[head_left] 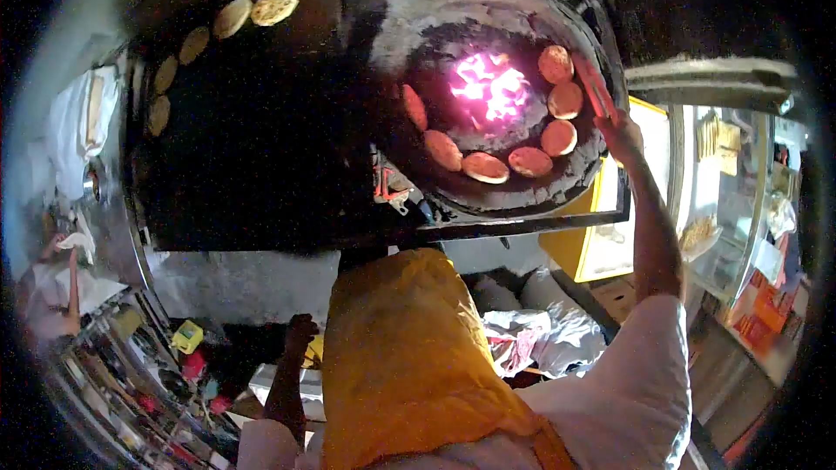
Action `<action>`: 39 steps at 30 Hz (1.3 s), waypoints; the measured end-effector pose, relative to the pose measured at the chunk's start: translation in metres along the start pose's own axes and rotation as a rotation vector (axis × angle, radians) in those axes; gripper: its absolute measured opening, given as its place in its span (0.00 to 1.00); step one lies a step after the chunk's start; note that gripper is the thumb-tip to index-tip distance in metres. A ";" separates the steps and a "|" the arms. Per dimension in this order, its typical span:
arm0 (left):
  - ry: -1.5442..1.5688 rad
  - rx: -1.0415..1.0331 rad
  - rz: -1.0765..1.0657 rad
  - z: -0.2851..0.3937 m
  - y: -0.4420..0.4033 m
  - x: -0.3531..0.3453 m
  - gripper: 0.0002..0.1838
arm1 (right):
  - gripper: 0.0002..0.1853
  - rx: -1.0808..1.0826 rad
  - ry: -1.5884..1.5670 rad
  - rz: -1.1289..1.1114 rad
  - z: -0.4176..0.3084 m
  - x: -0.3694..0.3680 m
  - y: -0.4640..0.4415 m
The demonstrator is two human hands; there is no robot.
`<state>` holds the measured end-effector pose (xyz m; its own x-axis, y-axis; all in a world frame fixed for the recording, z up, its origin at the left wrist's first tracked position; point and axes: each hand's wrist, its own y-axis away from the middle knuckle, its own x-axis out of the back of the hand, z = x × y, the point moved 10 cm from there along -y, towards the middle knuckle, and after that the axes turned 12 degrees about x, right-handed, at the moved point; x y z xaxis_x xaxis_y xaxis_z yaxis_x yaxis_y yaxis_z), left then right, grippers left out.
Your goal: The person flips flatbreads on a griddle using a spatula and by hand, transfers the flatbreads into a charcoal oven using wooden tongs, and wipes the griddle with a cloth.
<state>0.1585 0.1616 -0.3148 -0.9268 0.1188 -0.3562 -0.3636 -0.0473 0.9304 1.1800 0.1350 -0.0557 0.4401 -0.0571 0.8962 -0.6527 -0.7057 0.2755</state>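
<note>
My right hand [620,135] is closed around a pair of tongs [598,91] at the right rim of a round oven [514,196]. The tongs look reddish in the glow and lie beside the flatbreads, with none visible between their tips. Several round flatbreads [485,167] stand in an arc around the bright coals [489,87]. My left hand [302,331] hangs low beside my yellow apron [396,339], in shadow. Its fingers look curled, and I make out nothing in them. A small yellow thing [313,351] shows just behind it.
Left of the oven is a dark griddle [252,130], with more flatbreads [275,6] along its far and left edges. A red-handled tool [387,184] lies at the oven's front left. Another person's arm [73,292] shows far left. A glass display case [718,200] stands right.
</note>
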 end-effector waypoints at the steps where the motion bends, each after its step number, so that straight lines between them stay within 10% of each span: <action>1: -0.019 -0.015 0.022 0.004 -0.003 0.002 0.20 | 0.25 0.018 -0.169 0.069 -0.012 0.001 0.006; 5: 0.145 -0.034 -0.192 0.001 -0.036 0.023 0.19 | 0.21 0.584 -0.879 0.328 -0.125 -0.030 0.055; 11: -0.230 -0.208 0.064 0.085 0.000 0.009 0.19 | 0.16 0.073 -0.952 -0.599 -0.378 -0.213 0.131; 20: -0.099 -0.087 0.348 0.081 0.061 0.095 0.18 | 0.21 -0.367 -1.472 -0.288 -0.598 -0.294 -0.058; 23: -0.322 -0.370 -0.138 0.076 0.057 0.086 0.17 | 0.20 -0.256 -1.414 -0.258 -0.573 -0.314 -0.070; 26: 0.183 0.172 0.259 0.049 0.043 0.113 0.17 | 0.18 0.171 -1.458 -0.076 -0.533 -0.271 -0.048; 28: 0.888 0.642 -0.685 0.024 0.020 0.075 0.18 | 0.18 0.406 -0.743 -0.378 -0.514 -0.228 0.003; 30: 0.532 0.184 -0.467 0.051 -0.029 0.098 0.18 | 0.18 0.405 -0.558 -0.259 -0.455 -0.191 0.051; 32: 0.307 0.147 -0.244 0.080 -0.019 0.070 0.17 | 0.15 0.113 -0.386 -0.287 -0.391 -0.143 0.083; 33: 0.190 0.061 -0.174 0.097 -0.018 0.053 0.17 | 0.15 0.610 -0.076 -0.105 -0.376 -0.109 0.088; 34: 0.077 -0.028 -0.102 0.112 -0.016 0.032 0.16 | 0.14 0.610 -0.195 -0.107 -0.336 -0.086 0.096; 39: -0.277 0.153 0.457 0.063 -0.029 0.008 0.17 | 0.18 0.289 -0.167 -0.117 -0.095 -0.005 0.058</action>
<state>0.1677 0.2265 -0.3394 -0.9202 0.3774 0.1038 0.1068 -0.0129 0.9942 1.0810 0.1615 -0.0111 0.6117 -0.0620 0.7886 -0.4008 -0.8838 0.2415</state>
